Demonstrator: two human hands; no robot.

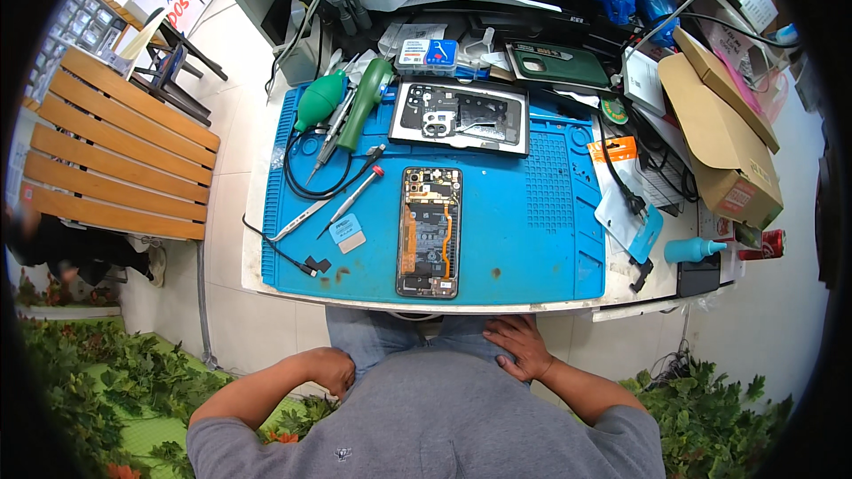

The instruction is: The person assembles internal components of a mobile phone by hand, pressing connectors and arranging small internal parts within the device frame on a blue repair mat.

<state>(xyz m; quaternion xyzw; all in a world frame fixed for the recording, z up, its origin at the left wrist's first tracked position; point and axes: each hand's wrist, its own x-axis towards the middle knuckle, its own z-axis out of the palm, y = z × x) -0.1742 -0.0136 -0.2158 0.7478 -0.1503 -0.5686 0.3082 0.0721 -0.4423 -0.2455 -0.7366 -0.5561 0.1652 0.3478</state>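
Observation:
My left hand (332,371) rests by my left thigh, its fingers curled in and partly hidden, with nothing showing in it. On my right thigh my right hand (522,346) lies with fingers spread and holds nothing. Both are below the table's front edge, apart from everything on it. In front of me an opened smartphone (429,235) lies on the blue work mat (506,253), its battery and orange flex cables exposed. Left of it are a red-capped screwdriver (352,202), tweezers (300,221) and a small blue-and-grey card (347,232). A phone back part in a tray (460,117) lies farther back.
A green air blower (320,100), a green-handled tool (365,106) and a black cable (290,173) lie at the mat's left. Cardboard boxes (723,137), a blue bottle (694,250) and a red can (765,246) crowd the right. A slatted wooden bench (124,151) stands left, with a person beside it.

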